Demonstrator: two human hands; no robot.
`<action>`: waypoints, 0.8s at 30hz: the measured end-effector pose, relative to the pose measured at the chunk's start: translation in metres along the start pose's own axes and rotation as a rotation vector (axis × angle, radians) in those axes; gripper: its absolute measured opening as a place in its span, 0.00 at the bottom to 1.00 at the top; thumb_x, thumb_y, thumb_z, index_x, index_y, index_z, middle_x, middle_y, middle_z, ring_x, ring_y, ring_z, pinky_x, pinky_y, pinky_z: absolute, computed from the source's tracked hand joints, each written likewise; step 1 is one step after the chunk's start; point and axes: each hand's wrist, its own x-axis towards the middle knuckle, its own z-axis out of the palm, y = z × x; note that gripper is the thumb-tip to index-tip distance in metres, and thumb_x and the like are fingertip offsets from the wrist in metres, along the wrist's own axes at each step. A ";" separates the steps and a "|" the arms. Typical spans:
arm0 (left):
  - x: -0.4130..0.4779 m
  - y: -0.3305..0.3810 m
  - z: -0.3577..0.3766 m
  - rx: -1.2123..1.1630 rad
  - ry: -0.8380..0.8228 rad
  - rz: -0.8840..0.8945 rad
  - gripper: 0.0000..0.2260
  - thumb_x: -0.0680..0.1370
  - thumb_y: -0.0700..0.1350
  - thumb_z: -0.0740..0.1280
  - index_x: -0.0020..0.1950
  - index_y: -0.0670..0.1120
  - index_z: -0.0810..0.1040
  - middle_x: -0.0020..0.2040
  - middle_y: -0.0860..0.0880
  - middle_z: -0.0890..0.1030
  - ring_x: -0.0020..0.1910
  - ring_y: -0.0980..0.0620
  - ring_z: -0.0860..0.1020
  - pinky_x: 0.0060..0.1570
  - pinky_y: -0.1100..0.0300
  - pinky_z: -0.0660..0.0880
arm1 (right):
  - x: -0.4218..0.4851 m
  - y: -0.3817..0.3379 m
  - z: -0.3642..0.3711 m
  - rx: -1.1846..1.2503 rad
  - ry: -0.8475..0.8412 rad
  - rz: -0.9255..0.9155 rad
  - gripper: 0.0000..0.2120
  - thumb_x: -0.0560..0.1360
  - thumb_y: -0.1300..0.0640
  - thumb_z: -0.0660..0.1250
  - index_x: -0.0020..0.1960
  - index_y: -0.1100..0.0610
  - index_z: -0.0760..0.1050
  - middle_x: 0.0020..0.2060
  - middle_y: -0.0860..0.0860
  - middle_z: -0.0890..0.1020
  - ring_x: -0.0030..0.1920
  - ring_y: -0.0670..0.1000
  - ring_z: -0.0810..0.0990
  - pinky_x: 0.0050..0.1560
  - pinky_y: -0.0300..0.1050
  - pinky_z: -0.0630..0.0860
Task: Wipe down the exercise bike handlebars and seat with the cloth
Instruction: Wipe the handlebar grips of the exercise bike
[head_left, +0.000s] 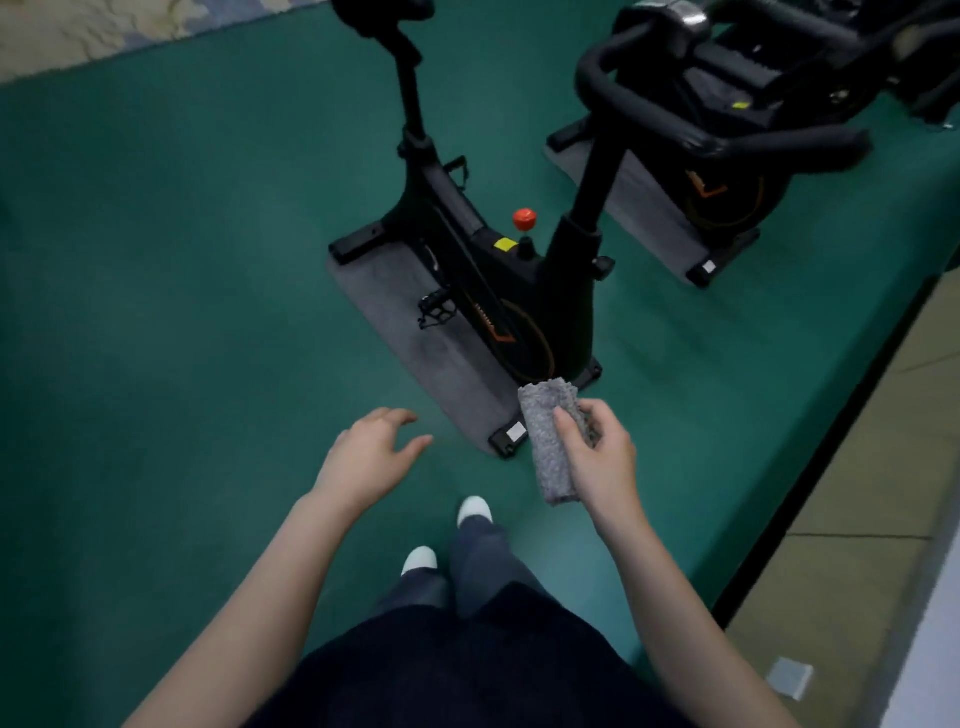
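A black exercise bike (498, 280) stands in front of me on a grey mat (415, 332). Its black handlebars (691, 124) curve out at the upper right. The seat (382, 15) is at the top edge on a tall post, partly cut off. My right hand (597, 457) holds a folded grey cloth (550, 441) below the bike's front foot, well short of the handlebars. My left hand (371, 457) hovers with fingers spread and nothing in it, left of the cloth.
A second black bike (727, 171) stands on its own mat behind the first. The floor is green (182, 312). A dark strip and a tan tiled floor (872, 493) run along the right. My feet in white shoes (447, 535) are below my hands.
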 end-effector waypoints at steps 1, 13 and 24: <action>0.001 -0.005 -0.003 -0.006 0.003 -0.016 0.19 0.78 0.56 0.63 0.65 0.47 0.74 0.64 0.48 0.76 0.63 0.47 0.73 0.63 0.51 0.70 | 0.006 -0.003 0.006 0.002 -0.018 0.004 0.08 0.76 0.50 0.67 0.52 0.53 0.75 0.46 0.51 0.81 0.49 0.54 0.80 0.51 0.57 0.78; 0.058 -0.044 -0.062 0.009 0.038 -0.190 0.20 0.79 0.58 0.60 0.67 0.48 0.73 0.66 0.50 0.74 0.64 0.50 0.72 0.64 0.54 0.69 | 0.114 -0.061 0.081 -0.002 -0.185 -0.101 0.09 0.77 0.49 0.66 0.53 0.52 0.73 0.44 0.51 0.80 0.44 0.54 0.79 0.42 0.49 0.76; 0.136 -0.062 -0.135 -0.012 0.137 -0.249 0.20 0.79 0.57 0.61 0.67 0.48 0.73 0.66 0.50 0.74 0.64 0.49 0.72 0.64 0.54 0.69 | 0.197 -0.120 0.129 -0.013 -0.262 -0.180 0.03 0.76 0.50 0.67 0.48 0.48 0.74 0.40 0.49 0.81 0.40 0.52 0.80 0.38 0.49 0.76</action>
